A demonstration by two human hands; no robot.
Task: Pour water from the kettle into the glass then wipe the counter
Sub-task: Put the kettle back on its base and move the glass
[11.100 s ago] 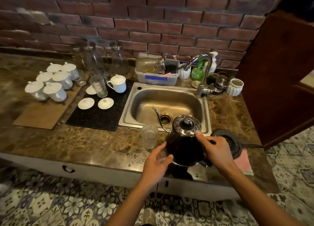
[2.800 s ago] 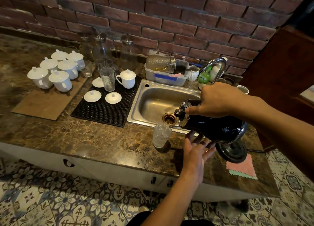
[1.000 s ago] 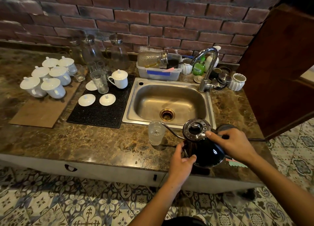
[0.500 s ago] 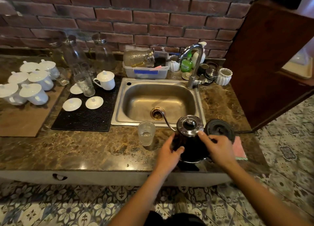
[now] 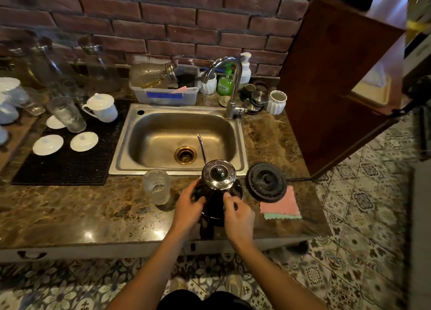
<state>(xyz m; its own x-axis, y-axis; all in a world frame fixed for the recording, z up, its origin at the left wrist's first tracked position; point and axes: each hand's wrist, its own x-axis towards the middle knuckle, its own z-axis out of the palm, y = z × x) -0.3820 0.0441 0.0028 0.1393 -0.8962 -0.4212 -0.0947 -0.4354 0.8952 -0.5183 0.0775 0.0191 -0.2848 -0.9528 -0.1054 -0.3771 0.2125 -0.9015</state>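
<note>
The black gooseneck kettle (image 5: 215,193) with a shiny lid stands upright on the marble counter (image 5: 70,211) in front of the sink, its thin spout pointing back over the basin. My left hand (image 5: 189,204) presses against its left side. My right hand (image 5: 238,213) is curled around its handle on the near right. A ribbed clear glass (image 5: 156,186) with water in it stands just left of the kettle. The round black kettle base (image 5: 267,181) lies to the right, resting partly on a pink cloth (image 5: 281,204).
A steel sink (image 5: 179,137) with a tap (image 5: 231,86) lies behind the kettle. A black mat (image 5: 70,163) at the left carries a cup, lids and a glass. Bottles and a plastic tub line the brick wall. A wooden door (image 5: 331,81) stands open at the right.
The kettle came back upright from pouring and now stands on the counter left of its base. Both hands stay on it. The view shifted left and nearer.
</note>
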